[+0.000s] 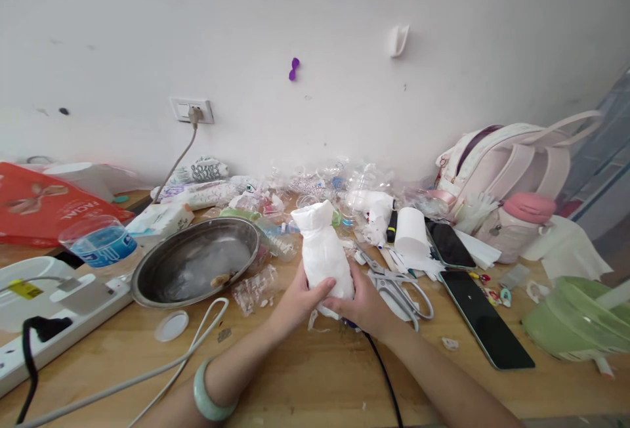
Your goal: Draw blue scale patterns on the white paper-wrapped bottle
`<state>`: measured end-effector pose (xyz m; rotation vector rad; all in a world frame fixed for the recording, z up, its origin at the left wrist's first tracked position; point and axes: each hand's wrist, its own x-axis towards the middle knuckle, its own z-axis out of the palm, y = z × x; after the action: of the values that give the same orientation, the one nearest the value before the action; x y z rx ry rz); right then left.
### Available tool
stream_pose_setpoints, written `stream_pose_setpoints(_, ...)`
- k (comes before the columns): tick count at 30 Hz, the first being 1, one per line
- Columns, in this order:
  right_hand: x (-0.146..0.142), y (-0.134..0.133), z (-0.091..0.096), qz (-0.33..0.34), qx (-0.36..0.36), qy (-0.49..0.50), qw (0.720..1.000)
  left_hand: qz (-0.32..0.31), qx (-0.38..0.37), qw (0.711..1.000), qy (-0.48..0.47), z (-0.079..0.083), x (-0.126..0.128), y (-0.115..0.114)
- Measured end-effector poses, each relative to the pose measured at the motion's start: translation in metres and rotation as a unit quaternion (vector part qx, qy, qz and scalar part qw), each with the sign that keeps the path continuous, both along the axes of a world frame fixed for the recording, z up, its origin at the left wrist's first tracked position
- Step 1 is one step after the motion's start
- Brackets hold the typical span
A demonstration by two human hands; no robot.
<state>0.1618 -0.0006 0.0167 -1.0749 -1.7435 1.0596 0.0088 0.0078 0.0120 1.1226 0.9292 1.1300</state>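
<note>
Both hands hold a white, vase-shaped object [325, 251] that looks wrapped in paper or tissue, with a narrow neck and a flared top. It stands nearly upright, tilted slightly left. My left hand [300, 297] is closed around its lower left side, thumb across the front. On the lower right side, my right hand [361, 300] grips it with the thumb also in front. The far fingers are hidden behind the object. Grey-handled scissors [394, 283] lie just right of my right hand. A metal basin [197, 260] with cloudy liquid sits to the left.
Clear plastic bottles and wrappers pile along the wall. To the right are a white paper roll [412, 232], two phones, a pink backpack [506, 159] and a green container [575, 320]. A power strip [63, 323], white cable and round lid [171, 326] lie left.
</note>
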Motion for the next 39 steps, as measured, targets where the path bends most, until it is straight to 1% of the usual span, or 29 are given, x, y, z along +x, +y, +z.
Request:
stream_pose_setpoints(3,-0.002,0.0,-0.002,-0.067,0.072,-0.061,0.993,0.015,0.034,0.999,0.012,-0.002,-0.001,0.002)
stream_pose_setpoints(5,-0.001,0.001,-0.006,-0.108,0.117,-0.096,0.983,0.041,0.059,0.997,0.005,-0.002,-0.002,0.002)
stream_pose_setpoints(8,0.0,0.005,-0.015,-0.133,0.19,-0.141,0.962,0.077,0.076,0.994,-0.025,0.0,-0.004,0.003)
stream_pose_setpoints(12,0.0,0.008,-0.019,-0.135,0.284,-0.202,0.927,0.127,0.039,0.988,-0.082,0.001,-0.008,0.008)
stream_pose_setpoints(13,0.0,0.009,-0.018,-0.139,0.301,-0.213,0.919,0.131,0.026,0.986,-0.104,0.001,-0.008,0.009)
stream_pose_setpoints(15,0.001,0.008,-0.015,-0.147,0.32,-0.225,0.908,0.116,0.005,0.982,-0.152,0.003,-0.009,0.011)
stream_pose_setpoints(17,0.001,0.006,-0.011,-0.148,0.322,-0.219,0.909,0.091,-0.005,0.978,-0.186,0.005,-0.01,0.011)
stream_pose_setpoints(18,0.002,0.005,-0.008,-0.143,0.314,-0.208,0.915,0.082,-0.007,0.977,-0.198,0.006,-0.01,0.011)
stream_pose_setpoints(20,0.003,0.003,-0.004,-0.127,0.277,-0.174,0.936,0.069,-0.012,0.973,-0.22,0.008,-0.011,0.01)
stream_pose_setpoints(21,0.004,0.002,-0.003,-0.117,0.243,-0.155,0.95,0.064,-0.017,0.97,-0.235,0.009,-0.012,0.009)
stream_pose_setpoints(23,0.005,0.001,-0.002,-0.099,0.152,-0.118,0.976,0.052,-0.035,0.961,-0.269,0.01,-0.013,0.009)
stream_pose_setpoints(26,0.006,0.003,-0.004,-0.082,0.028,-0.07,0.994,0.049,-0.057,0.946,-0.316,0.01,-0.015,0.009)
stream_pose_setpoints(28,0.006,0.005,-0.006,-0.068,-0.019,-0.036,0.997,0.048,-0.066,0.941,-0.328,0.011,-0.017,0.01)
stream_pose_setpoints(31,0.005,0.007,-0.006,-0.06,-0.054,-0.004,0.997,0.041,-0.069,0.943,-0.324,0.013,-0.018,0.01)
stream_pose_setpoints(33,0.003,0.005,-0.004,-0.073,-0.058,-0.017,0.995,0.044,-0.066,0.946,-0.314,0.014,-0.017,0.011)
stream_pose_setpoints(35,0.001,0.003,-0.003,-0.092,-0.033,-0.052,0.994,0.062,-0.065,0.951,-0.297,0.014,-0.016,0.013)
stream_pose_setpoints(37,0.0,0.001,-0.004,-0.104,0.039,-0.095,0.989,0.087,-0.076,0.952,-0.283,0.012,-0.014,0.014)
stream_pose_setpoints(39,0.0,0.002,-0.007,-0.102,0.134,-0.135,0.976,0.102,-0.098,0.948,-0.285,0.011,-0.012,0.015)
